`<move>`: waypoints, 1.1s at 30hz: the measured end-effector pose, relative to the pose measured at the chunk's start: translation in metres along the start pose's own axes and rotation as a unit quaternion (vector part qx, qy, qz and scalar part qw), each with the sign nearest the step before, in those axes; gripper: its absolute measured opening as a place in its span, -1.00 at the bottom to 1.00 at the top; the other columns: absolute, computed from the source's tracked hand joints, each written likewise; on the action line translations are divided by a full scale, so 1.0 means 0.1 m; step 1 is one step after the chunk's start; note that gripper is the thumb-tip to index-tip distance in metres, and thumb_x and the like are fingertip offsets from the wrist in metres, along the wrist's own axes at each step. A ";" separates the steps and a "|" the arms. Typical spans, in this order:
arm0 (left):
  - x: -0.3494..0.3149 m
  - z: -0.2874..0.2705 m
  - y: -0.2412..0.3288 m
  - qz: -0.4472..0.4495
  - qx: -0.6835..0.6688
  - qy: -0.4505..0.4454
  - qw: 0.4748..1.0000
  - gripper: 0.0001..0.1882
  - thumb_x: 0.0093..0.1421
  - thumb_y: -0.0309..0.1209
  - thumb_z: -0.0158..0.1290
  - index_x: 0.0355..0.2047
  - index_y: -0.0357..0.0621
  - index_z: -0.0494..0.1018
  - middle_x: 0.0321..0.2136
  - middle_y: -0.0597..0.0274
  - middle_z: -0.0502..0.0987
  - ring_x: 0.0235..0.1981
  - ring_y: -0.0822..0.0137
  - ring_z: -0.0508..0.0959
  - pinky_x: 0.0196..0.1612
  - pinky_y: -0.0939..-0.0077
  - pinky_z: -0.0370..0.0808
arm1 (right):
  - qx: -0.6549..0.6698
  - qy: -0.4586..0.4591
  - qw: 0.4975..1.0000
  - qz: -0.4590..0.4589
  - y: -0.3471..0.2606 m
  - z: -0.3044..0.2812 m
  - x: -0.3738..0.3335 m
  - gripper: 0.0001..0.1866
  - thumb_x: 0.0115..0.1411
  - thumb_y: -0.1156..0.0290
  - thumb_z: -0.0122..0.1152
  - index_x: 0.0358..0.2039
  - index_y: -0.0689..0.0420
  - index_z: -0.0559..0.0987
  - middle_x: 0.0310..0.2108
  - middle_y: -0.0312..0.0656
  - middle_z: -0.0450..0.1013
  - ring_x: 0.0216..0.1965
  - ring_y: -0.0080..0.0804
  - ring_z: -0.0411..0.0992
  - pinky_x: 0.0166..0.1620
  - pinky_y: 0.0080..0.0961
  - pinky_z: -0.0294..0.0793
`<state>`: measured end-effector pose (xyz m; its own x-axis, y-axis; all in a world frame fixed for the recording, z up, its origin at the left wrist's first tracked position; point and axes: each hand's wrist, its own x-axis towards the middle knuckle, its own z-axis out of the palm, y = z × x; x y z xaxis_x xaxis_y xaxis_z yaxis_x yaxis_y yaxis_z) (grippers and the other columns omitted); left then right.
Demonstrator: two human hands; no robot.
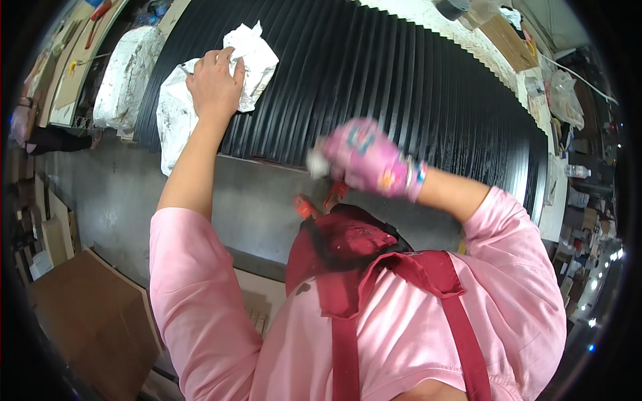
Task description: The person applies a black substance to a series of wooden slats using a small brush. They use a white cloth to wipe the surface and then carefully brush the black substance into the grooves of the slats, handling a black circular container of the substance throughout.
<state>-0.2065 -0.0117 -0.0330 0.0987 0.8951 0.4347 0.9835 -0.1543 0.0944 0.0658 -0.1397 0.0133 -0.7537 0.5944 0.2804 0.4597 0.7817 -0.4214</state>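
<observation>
My left hand (216,85), bare, lies with fingers spread on a crumpled white sheet (257,63) of cloth or paper; I cannot tell which. Another part of that white material (175,117) spreads beside the wrist and reaches past the near edge. Beneath is a wide black ribbed panel (301,87). Over its near edge, my right hand (364,157) wears a pink patterned glove and is closed around a small whitish wad (317,162). Motion smears this hand, so the wad's kind is unclear. Wet-looking streaks shine on the panel's right part.
A white wrapped bundle (127,80) stands left of the panel. Brown board (93,321) lies at the lower left. Beyond the panel's far right are a cardboard piece (511,43) and a clear plastic bag (566,100). Another person's leg (63,140) shows at far left.
</observation>
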 end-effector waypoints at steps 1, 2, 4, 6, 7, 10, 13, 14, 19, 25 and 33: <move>-0.02 0.07 -0.04 0.002 0.000 0.001 1.000 -0.63 0.26 -0.10 -0.03 -0.02 0.05 0.47 -0.07 0.23 0.49 -0.02 0.09 0.47 -0.05 0.01 0.35 | 0.017 -0.011 0.999 -0.042 -0.20 0.07 -0.10 -0.74 -0.05 0.38 0.26 -0.29 0.10 0.54 -0.43 -0.20 0.47 -0.39 -0.22 0.50 -0.26 -0.27 0.53; 0.00 0.06 -0.05 0.000 0.001 -0.003 1.000 -0.63 0.26 -0.10 -0.03 -0.02 0.05 0.47 -0.07 0.22 0.48 -0.02 0.09 0.47 -0.05 0.01 0.35 | 0.031 -0.018 0.996 -0.087 -0.33 0.06 -0.13 -0.71 -0.08 0.38 0.28 -0.27 0.09 0.55 -0.42 -0.21 0.48 -0.37 -0.23 0.51 -0.24 -0.28 0.53; -0.02 0.03 -0.06 -0.007 0.006 -0.013 1.000 -0.64 0.26 -0.11 -0.03 -0.02 0.05 0.47 -0.07 0.22 0.48 -0.02 0.09 0.46 -0.04 0.01 0.34 | -0.028 -0.012 0.998 -0.051 -0.24 -0.16 -0.09 -0.67 -0.10 0.38 0.30 -0.24 0.08 0.56 -0.39 -0.21 0.47 -0.31 -0.22 0.50 -0.17 -0.30 0.51; 0.01 -0.11 -0.12 -0.003 -0.005 -0.018 1.000 -0.66 0.25 -0.13 -0.01 -0.06 0.02 0.49 -0.12 0.19 0.50 -0.06 0.08 0.48 -0.07 0.04 0.37 | 0.005 0.067 0.997 0.038 0.24 -0.43 0.05 -0.67 0.04 0.36 0.29 -0.15 0.12 0.55 -0.31 -0.15 0.47 -0.22 -0.18 0.49 -0.10 -0.33 0.50; 0.03 -0.13 -0.14 -0.001 -0.014 -0.033 0.999 -0.67 0.25 -0.13 -0.01 -0.08 0.00 0.49 -0.14 0.18 0.51 -0.08 0.07 0.48 -0.09 0.06 0.39 | 0.096 0.111 0.983 0.107 0.57 -0.53 0.02 -0.63 0.11 0.31 0.29 -0.08 0.16 0.53 -0.24 -0.08 0.48 -0.19 -0.18 0.49 -0.10 -0.32 0.50; 0.11 -0.27 0.04 0.048 -0.081 -0.007 0.996 -0.72 0.22 -0.21 0.05 -0.13 -0.06 0.51 -0.24 0.13 0.53 -0.18 0.03 0.51 -0.16 0.16 0.44 | 0.070 0.151 0.953 0.253 1.51 -0.93 -0.02 -0.52 0.19 0.21 0.24 0.08 0.14 0.48 -0.04 -0.06 0.50 0.02 -0.22 0.47 0.12 -0.36 0.43; -0.01 -0.42 0.53 0.088 -0.135 -0.017 0.987 -0.74 0.17 -0.29 0.12 -0.16 -0.09 0.52 -0.29 0.12 0.53 -0.23 0.02 0.51 -0.19 0.20 0.45 | -0.028 0.122 0.942 0.312 2.13 -1.01 0.13 -0.56 0.22 0.18 0.20 0.10 0.00 0.48 -0.03 -0.15 0.51 -0.04 -0.25 0.50 0.03 -0.37 0.46; -0.13 -0.31 0.56 0.078 -0.125 -0.024 0.989 -0.74 0.17 -0.27 0.11 -0.15 -0.05 0.52 -0.26 0.18 0.52 -0.23 0.07 0.52 -0.21 0.17 0.43 | -0.005 0.107 0.939 0.326 2.15 -0.99 0.31 -0.58 0.23 0.20 0.18 0.09 -0.02 0.49 -0.05 -0.16 0.52 -0.08 -0.25 0.51 -0.01 -0.36 0.47; -0.30 -0.22 0.67 0.049 -0.027 -0.020 0.998 -0.72 0.16 -0.26 0.11 -0.12 0.04 0.51 -0.20 0.29 0.49 -0.17 0.18 0.50 -0.22 0.18 0.38 | -0.183 0.007 0.968 0.169 1.72 -0.56 0.29 -0.61 0.12 0.34 0.20 -0.02 0.10 0.44 -0.31 -0.20 0.48 -0.23 -0.19 0.49 -0.12 -0.27 0.45; -0.30 -0.21 0.66 0.043 -0.031 -0.010 0.999 -0.73 0.18 -0.24 0.09 -0.12 0.05 0.51 -0.22 0.27 0.49 -0.16 0.16 0.50 -0.20 0.17 0.37 | -0.052 -0.076 0.994 -0.051 0.71 -0.64 -0.13 -0.74 -0.02 0.38 0.23 -0.24 0.07 0.55 -0.43 -0.24 0.44 -0.33 -0.29 0.50 -0.26 -0.32 0.47; -0.26 -0.13 0.70 0.065 -0.034 0.024 0.997 -0.74 0.17 -0.21 0.09 -0.13 0.08 0.52 -0.23 0.30 0.51 -0.20 0.18 0.52 -0.23 0.17 0.38 | -0.130 0.051 0.981 0.134 1.00 -0.33 0.02 -0.72 0.13 0.32 0.19 -0.15 0.10 0.47 -0.34 -0.12 0.42 -0.25 -0.11 0.47 -0.17 -0.19 0.44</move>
<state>-0.1417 -0.0513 -0.0265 0.2153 0.8448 0.4898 0.9503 -0.2968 0.0944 0.1255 -0.0542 0.0004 -0.5441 0.7909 0.2802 0.7496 0.6082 -0.2612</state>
